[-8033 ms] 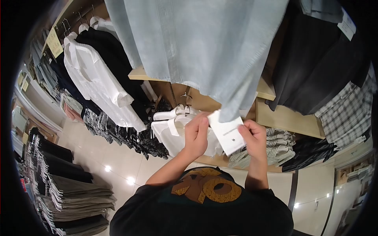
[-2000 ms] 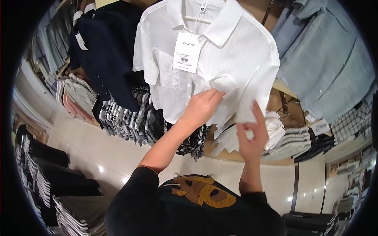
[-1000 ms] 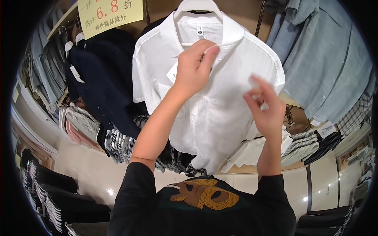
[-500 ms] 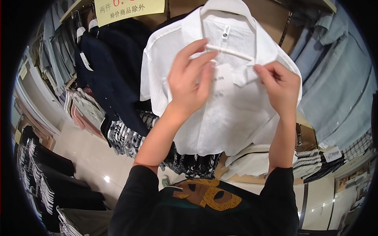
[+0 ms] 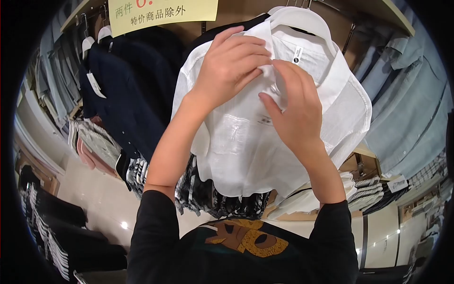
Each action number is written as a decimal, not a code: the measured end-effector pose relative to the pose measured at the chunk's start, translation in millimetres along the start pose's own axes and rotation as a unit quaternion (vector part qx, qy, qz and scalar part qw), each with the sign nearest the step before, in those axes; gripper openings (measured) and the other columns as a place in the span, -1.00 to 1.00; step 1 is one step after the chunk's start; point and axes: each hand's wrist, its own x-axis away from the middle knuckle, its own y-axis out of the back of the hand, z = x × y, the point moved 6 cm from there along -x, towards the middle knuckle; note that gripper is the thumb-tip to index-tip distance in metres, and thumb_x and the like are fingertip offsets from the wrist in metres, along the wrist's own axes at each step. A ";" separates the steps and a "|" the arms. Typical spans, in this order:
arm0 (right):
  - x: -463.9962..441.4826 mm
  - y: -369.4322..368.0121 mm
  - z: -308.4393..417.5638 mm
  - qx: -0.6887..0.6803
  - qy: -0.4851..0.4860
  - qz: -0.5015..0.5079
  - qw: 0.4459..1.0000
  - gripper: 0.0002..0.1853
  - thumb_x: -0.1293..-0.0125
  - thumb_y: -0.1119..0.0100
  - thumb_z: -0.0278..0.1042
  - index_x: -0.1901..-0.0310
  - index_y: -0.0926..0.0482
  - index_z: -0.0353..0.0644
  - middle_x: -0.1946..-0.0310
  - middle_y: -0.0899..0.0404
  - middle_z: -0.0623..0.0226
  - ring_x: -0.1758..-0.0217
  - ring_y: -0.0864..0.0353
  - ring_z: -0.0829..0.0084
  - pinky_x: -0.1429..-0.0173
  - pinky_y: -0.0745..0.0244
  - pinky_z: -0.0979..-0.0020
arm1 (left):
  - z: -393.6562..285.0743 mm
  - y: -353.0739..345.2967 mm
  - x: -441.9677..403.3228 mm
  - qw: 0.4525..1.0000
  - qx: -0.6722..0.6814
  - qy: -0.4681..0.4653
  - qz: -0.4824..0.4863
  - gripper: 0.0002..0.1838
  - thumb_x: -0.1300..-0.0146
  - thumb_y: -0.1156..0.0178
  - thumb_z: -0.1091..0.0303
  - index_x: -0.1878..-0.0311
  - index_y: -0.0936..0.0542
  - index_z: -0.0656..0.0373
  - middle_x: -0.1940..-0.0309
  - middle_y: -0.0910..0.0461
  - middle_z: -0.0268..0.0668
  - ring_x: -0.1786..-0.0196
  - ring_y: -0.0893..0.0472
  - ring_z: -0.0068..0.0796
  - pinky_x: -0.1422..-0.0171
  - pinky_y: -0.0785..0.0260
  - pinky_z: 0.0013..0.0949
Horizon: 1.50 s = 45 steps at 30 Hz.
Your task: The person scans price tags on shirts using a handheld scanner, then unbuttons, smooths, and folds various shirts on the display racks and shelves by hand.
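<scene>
A white shirt (image 5: 246,161) hangs on a white hanger (image 5: 307,18), facing me, with its collar spread and a neck label (image 5: 298,54) showing inside. My left hand (image 5: 231,68) lies over the collar on the left side, its fingers curled onto the cloth near the top of the front opening; its fingertips are partly hidden. Just to the right, my right hand (image 5: 300,106) is curved, its fingertips at the same spot on the placket and its thumb apart from them. A price tag (image 5: 265,119) shows faintly beside the right thumb.
Dark navy shirts (image 5: 123,94) hang at the left under a yellow paper sign (image 5: 163,14). Light blue shirts (image 5: 402,109) hang at the right. Black-and-white patterned garments (image 5: 213,194) hang below, and dark trousers (image 5: 61,203) are racked at lower left.
My left hand has moved up onto the collar. My right hand has come left from the collar's right point to the front opening. The hanger bar is now covered and the shirt sits slightly right.
</scene>
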 end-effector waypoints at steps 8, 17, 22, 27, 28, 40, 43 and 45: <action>-7.7 -11.8 -16.7 -0.053 -0.192 -0.042 0.979 -0.82 -0.42 -0.41 -0.45 0.31 -0.62 -0.32 0.56 -0.49 0.19 0.55 -0.41 0.34 0.38 -0.38 0.36 | 23.4 -4.9 -24.9 0.968 0.231 0.052 0.086 -0.89 -0.40 -0.35 0.37 0.14 -0.77 0.19 0.23 -0.76 -0.29 0.09 -0.73 -0.26 -0.58 -0.34 0.04; 33.9 -12.6 27.0 0.048 -0.123 -0.136 0.982 -0.94 -0.36 -0.37 -0.62 0.18 -0.69 -0.39 0.25 -0.73 0.12 0.26 -0.67 0.32 0.11 -0.56 0.40 | 19.7 102.0 203.4 0.883 0.189 0.392 -0.175 -0.69 -0.43 -0.12 0.67 -0.21 -0.54 0.39 -0.18 -0.60 -0.06 -0.28 -0.61 -0.20 -0.48 -0.39 -0.16; 136.7 -62.9 87.0 0.034 -0.070 -0.075 0.994 -0.57 -0.18 -0.45 -0.67 -0.11 -0.62 -0.34 0.03 -0.75 0.00 -0.01 -0.76 0.02 -0.15 -0.65 0.21 | -2.6 96.9 245.6 0.873 0.059 0.485 0.006 -0.40 -0.33 -0.35 0.57 -0.42 -0.44 0.43 -0.26 -0.57 0.00 -0.26 -0.62 -0.19 -0.38 -0.45 -0.20; 171.9 -133.2 145.8 -0.058 -0.095 -0.008 0.994 -0.45 -0.11 -0.61 -0.49 -0.16 -0.64 -0.24 -0.27 -0.61 0.01 -0.22 -0.68 -0.04 -0.21 -0.65 0.11 | -3.6 90.8 334.1 0.605 0.366 0.693 0.138 -0.66 -0.49 -0.35 0.39 -0.21 -0.68 0.40 0.08 -0.81 -0.28 0.12 -0.70 -0.63 0.02 -0.54 -0.48; 167.8 -140.0 156.9 -0.090 -0.102 0.023 0.990 -0.40 -0.09 -0.64 -0.43 -0.20 -0.63 -0.23 -0.30 -0.58 0.02 -0.25 -0.66 -0.04 -0.24 -0.64 0.10 | -11.9 97.4 332.0 0.601 0.367 0.695 0.145 -0.66 -0.49 -0.35 0.39 -0.21 -0.68 0.40 0.08 -0.81 -0.28 0.12 -0.70 -0.63 0.02 -0.54 -0.48; 146.0 -149.4 177.5 -0.186 -0.124 0.098 0.970 -0.51 -0.07 -0.63 -0.36 -0.07 -0.74 -0.26 -0.15 -0.71 0.20 -0.09 -0.72 0.09 -0.11 -0.67 0.22 | -38.2 125.0 300.0 0.415 0.581 0.700 -0.022 -0.66 -0.58 -0.24 0.44 -0.32 -0.54 0.33 -0.08 -0.72 -0.29 -0.05 -0.67 -0.65 -0.19 -0.52 -0.49; 143.7 -154.0 180.7 -0.163 -0.111 0.088 0.976 -0.55 -0.06 -0.59 -0.45 -0.04 -0.75 -0.27 -0.11 -0.72 0.18 -0.06 -0.74 0.10 -0.11 -0.67 0.22 | -39.0 124.5 296.4 0.416 0.588 0.693 -0.037 -0.68 -0.59 -0.20 0.44 -0.32 -0.55 0.32 -0.09 -0.71 -0.30 -0.08 -0.66 -0.66 -0.21 -0.51 -0.49; 142.4 -156.6 181.0 -0.151 -0.110 0.092 0.978 -0.58 -0.05 -0.55 -0.51 -0.02 -0.76 -0.27 -0.08 -0.73 0.19 -0.04 -0.75 0.11 -0.09 -0.67 0.23 | -40.6 124.4 299.3 0.408 0.586 0.698 -0.058 -0.60 -0.55 -0.25 0.46 -0.37 -0.50 0.31 -0.13 -0.69 -0.26 -0.13 -0.66 -0.61 -0.26 -0.51 -0.45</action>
